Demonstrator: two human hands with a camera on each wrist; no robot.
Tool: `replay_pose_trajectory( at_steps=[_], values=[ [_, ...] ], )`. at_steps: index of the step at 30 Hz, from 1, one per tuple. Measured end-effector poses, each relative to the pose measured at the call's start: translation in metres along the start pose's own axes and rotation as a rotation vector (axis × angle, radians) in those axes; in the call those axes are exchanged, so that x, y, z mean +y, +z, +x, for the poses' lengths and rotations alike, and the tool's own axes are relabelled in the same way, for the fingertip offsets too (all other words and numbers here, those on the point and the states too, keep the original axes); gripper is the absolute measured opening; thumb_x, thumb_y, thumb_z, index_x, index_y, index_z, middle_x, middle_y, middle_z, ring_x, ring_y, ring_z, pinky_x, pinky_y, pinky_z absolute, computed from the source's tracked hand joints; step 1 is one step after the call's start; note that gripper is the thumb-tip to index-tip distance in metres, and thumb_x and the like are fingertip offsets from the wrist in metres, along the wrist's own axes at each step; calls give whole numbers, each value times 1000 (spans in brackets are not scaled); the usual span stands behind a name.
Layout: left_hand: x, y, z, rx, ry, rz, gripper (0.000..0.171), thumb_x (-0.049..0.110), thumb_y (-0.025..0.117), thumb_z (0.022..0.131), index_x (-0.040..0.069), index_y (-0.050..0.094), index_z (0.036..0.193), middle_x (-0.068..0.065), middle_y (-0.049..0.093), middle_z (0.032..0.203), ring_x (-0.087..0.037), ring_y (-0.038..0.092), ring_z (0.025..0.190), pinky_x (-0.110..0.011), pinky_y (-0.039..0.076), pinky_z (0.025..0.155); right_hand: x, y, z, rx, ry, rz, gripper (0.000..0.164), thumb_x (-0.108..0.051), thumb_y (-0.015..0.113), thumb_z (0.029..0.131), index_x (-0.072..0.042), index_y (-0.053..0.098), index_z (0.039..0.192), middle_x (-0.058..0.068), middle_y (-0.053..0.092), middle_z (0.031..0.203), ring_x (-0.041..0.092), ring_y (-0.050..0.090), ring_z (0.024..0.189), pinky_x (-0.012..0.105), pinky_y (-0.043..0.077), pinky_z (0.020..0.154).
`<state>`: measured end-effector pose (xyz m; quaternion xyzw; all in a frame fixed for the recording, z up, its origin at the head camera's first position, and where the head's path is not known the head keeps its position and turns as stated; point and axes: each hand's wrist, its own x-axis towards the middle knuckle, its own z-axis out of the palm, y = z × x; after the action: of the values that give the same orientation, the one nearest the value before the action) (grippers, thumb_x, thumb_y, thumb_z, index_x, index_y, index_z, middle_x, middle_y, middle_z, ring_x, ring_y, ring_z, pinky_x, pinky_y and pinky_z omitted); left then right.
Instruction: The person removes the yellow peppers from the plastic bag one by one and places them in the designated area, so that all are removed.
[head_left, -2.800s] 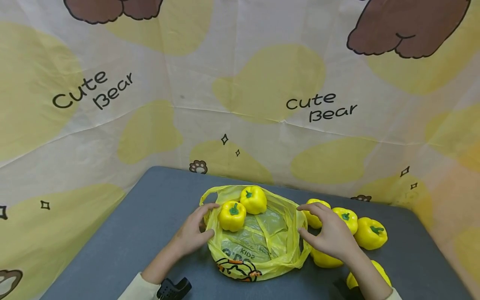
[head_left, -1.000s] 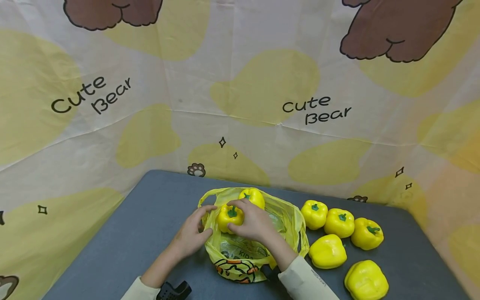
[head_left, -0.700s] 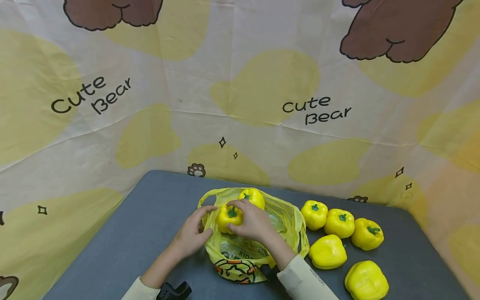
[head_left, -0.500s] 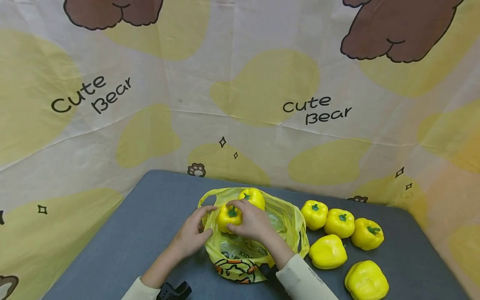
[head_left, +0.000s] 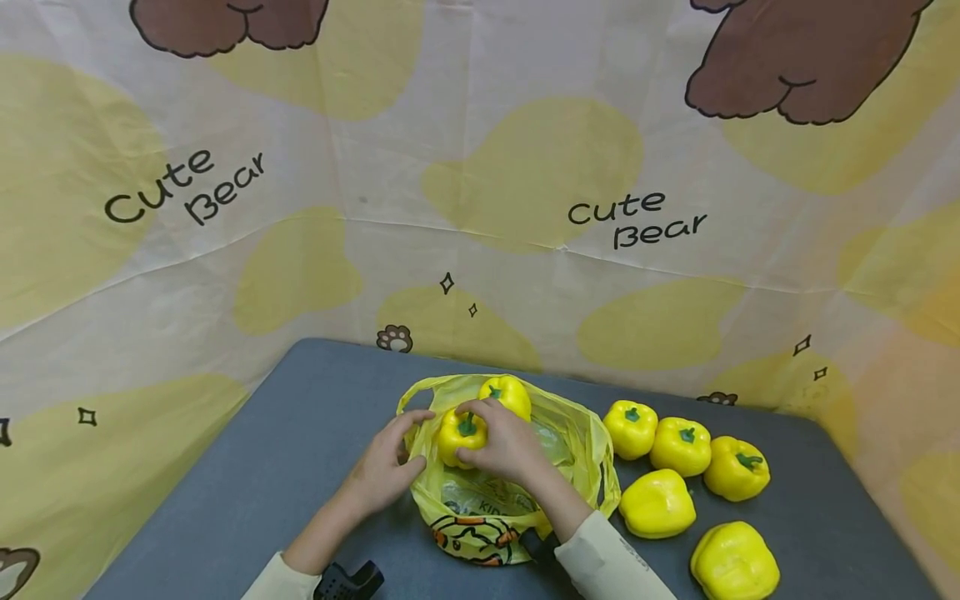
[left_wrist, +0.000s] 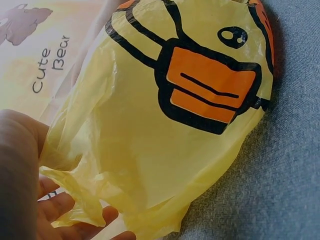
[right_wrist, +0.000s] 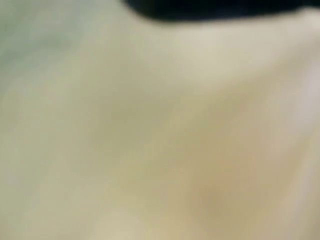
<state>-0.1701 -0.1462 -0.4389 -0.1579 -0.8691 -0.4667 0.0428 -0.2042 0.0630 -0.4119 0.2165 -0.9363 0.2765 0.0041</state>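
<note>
A yellow plastic bag (head_left: 442, 521) lies with its mouth spread on the table, a cartoon duck face on its front. At its left rim, my left hand (head_left: 378, 471) holds the edge with thumb and curved fingers; in the left wrist view, strips of the bag (left_wrist: 145, 150) drape over the fingers. My right hand (head_left: 513, 446) reaches into the mouth and grips a yellow bell pepper (head_left: 452, 437), its green stem upward. Just behind that one sits a second bell pepper (head_left: 512, 393), also inside the bag. The right wrist view is too blurred and close to show the grip.
Several more yellow bell peppers stand on the grey table (head_left: 300, 417) right of the bag, the closest one (head_left: 656, 504) beside its right edge and another (head_left: 735, 562) near the front. A patterned cloth (head_left: 480, 167) hangs behind the table.
My right hand has moved left from the bag's right rim to the left bell pepper inside. During the last second both hands stay still; the left keeps its place at the rim.
</note>
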Motion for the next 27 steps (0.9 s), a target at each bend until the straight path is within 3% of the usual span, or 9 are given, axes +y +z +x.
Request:
replay_pose_trajectory(
  at_steps=[11, 21, 27],
  values=[
    [-1, 0, 1, -1, 0, 6, 56, 1, 59, 81, 13, 50, 135, -7, 50, 139, -24, 53, 119, -28, 53, 81, 2, -7, -8, 47, -33, 82, 44, -36, 77, 75, -24, 64, 116, -2, 60, 126, 21, 61, 107, 40, 51, 83],
    [2, 1, 0, -8, -14, 0, 56, 1, 58, 81, 13, 50, 135, -8, 50, 139, -25, 55, 118, -25, 53, 78, -2, -32, -26, 124, -41, 168, 38, -29, 79, 75, -26, 66, 110, -4, 61, 122, 15, 59, 96, 34, 49, 76],
    [2, 0, 1, -14, -29, 5, 57, 1, 58, 81, 16, 49, 136, -8, 49, 139, -20, 59, 97, -24, 51, 68, 0, -46, -32, 191, -68, 148, 40, -28, 81, 73, -27, 65, 110, -7, 61, 122, 12, 60, 96, 34, 51, 80]
  ],
)
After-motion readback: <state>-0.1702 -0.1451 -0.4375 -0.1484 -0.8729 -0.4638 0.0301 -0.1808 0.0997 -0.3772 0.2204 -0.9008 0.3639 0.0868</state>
